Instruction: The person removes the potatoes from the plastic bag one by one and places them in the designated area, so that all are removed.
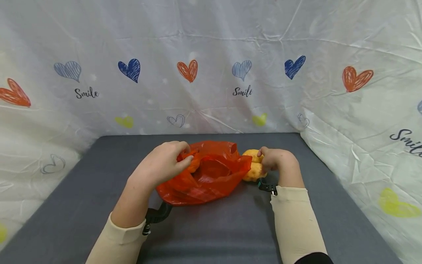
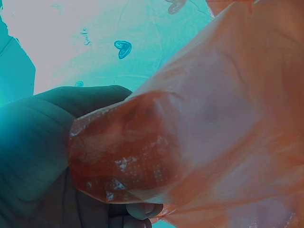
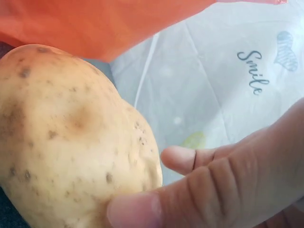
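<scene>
A crumpled, see-through red-orange plastic bag lies with its mouth spread on the dark grey table. My left hand grips its left edge, thumb and fingers curled round the plastic in the left wrist view. Against the bag's right side sit two yellowish potatoes, a near potato and a far potato. Reaching in from the right, my right hand has its thumb on a spotted potato. Its index fingertip is beside the potatoes, with the fingers loosely bent.
The dark grey table runs back to a white sheet printed with hearts and "Smile". More of that sheet hangs at the left and right sides. A dark strap with a wrist camera is on the right arm, another on the left.
</scene>
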